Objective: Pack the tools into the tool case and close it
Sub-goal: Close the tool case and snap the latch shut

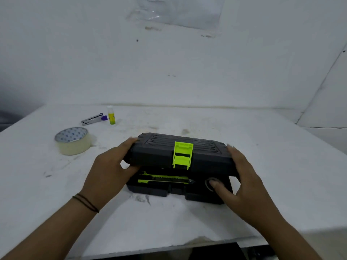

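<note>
Hands (pixel 105 171) (pixel 242 177) hold lid (pixel 155 151) near tape (pixel 73 140).

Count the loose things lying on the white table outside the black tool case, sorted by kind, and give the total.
Roll of tape: 1
Glue stick: 1
Stapler: 1
Total: 3
</note>
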A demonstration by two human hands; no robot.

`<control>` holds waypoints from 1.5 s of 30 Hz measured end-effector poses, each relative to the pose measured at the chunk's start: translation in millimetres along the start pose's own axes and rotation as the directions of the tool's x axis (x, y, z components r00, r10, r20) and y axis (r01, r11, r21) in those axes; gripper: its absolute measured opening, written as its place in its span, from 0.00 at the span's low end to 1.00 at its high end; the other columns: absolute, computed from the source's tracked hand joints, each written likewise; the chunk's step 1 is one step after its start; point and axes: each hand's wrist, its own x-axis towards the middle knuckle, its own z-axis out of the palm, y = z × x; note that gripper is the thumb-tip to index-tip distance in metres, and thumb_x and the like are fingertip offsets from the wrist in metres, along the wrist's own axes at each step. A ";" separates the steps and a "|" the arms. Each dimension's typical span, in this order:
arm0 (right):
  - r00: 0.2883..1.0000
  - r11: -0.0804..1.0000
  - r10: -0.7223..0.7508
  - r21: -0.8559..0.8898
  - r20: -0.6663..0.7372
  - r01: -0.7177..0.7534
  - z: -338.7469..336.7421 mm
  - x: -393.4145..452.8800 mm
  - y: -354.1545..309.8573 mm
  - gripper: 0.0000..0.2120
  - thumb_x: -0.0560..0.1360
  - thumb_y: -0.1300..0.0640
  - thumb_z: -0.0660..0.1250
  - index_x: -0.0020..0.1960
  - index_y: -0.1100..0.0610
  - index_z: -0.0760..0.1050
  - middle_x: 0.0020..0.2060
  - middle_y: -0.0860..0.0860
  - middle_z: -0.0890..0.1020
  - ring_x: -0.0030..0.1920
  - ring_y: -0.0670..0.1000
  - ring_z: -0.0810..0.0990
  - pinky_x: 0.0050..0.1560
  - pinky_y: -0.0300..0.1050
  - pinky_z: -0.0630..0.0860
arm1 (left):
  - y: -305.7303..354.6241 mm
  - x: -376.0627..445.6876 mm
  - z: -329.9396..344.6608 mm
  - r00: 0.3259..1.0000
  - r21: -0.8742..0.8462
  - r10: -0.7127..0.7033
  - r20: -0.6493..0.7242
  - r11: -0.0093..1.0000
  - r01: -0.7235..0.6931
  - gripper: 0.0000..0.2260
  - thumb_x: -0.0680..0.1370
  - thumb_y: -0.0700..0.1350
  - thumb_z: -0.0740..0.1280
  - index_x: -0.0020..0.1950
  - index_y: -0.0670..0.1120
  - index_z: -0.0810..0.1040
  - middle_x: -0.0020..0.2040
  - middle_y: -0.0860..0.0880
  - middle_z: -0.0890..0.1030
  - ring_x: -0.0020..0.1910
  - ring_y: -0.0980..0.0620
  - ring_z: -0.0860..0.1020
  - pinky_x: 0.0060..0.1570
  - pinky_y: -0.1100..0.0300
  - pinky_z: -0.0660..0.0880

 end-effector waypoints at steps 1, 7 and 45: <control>1.000 1.000 0.016 -0.009 0.016 -0.016 1.6 -2.6 -1.5 0.36 0.69 0.39 0.68 0.69 0.32 0.51 0.73 0.40 0.59 0.72 0.44 0.61 0.69 0.42 0.64 | -1.4 -3.3 0.9 1.000 0.021 0.010 0.012 1.000 -0.011 0.30 0.60 0.34 0.79 0.61 0.40 0.76 0.42 0.44 0.83 0.36 0.57 0.73 0.46 0.71 0.65; 0.997 0.997 0.073 -0.012 -0.010 -0.073 12.8 -15.4 -5.8 0.27 0.66 0.39 0.61 0.64 0.33 0.59 0.71 0.39 0.56 0.67 0.37 0.57 0.61 0.27 0.57 | -15.0 -13.5 1.5 0.990 0.029 0.068 0.127 0.997 -0.072 0.32 0.57 0.33 0.79 0.60 0.40 0.77 0.58 0.41 0.80 0.51 0.54 0.77 0.54 0.70 0.66; 0.995 0.985 0.101 -0.137 -0.013 -0.102 28.8 45.1 31.6 0.28 0.74 0.50 0.66 0.72 0.47 0.61 0.75 0.50 0.56 0.74 0.47 0.55 0.64 0.32 0.52 | -23.0 2.6 38.7 0.970 -0.195 -0.103 0.222 0.969 0.148 0.27 0.73 0.47 0.70 0.70 0.55 0.66 0.74 0.53 0.62 0.70 0.59 0.63 0.68 0.68 0.59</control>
